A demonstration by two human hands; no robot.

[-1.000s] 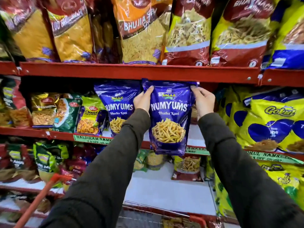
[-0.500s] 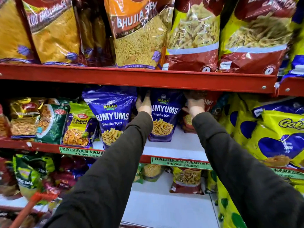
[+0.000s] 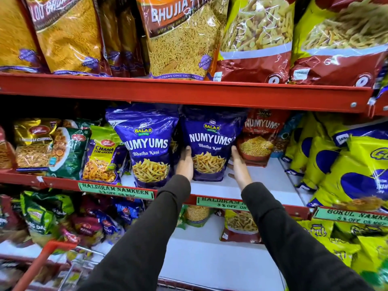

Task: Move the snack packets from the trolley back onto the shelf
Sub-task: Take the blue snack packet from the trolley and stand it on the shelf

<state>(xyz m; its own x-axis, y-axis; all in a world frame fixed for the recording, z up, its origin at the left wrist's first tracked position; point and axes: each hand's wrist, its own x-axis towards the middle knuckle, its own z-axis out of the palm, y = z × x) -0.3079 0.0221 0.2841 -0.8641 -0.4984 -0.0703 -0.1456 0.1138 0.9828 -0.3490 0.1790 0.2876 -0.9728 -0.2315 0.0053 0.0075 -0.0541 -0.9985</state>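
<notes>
A purple Numyums packet (image 3: 210, 148) stands upright on the white middle shelf (image 3: 264, 181), beside a second identical purple packet (image 3: 150, 148) on its left. My left hand (image 3: 185, 162) presses against the lower left side of the packet, fingers wrapped around its edge. My right hand (image 3: 239, 166) lies flat with straight fingers along the packet's lower right edge, thumb spread. The trolley's red handle (image 3: 42, 263) and wire basket (image 3: 84, 267) show at the bottom left; its contents are blurred.
A red Numyums packet (image 3: 258, 137) stands just right of my right hand. Yellow-and-blue Gokul bags (image 3: 346, 164) fill the shelf's right end. The red upper shelf beam (image 3: 189, 91) hangs low over the packets. Smaller packets (image 3: 69, 152) crowd the left.
The packet has gone from held in front of the shelf to standing on it. Both hands have slid from its top corners down to its lower sides.
</notes>
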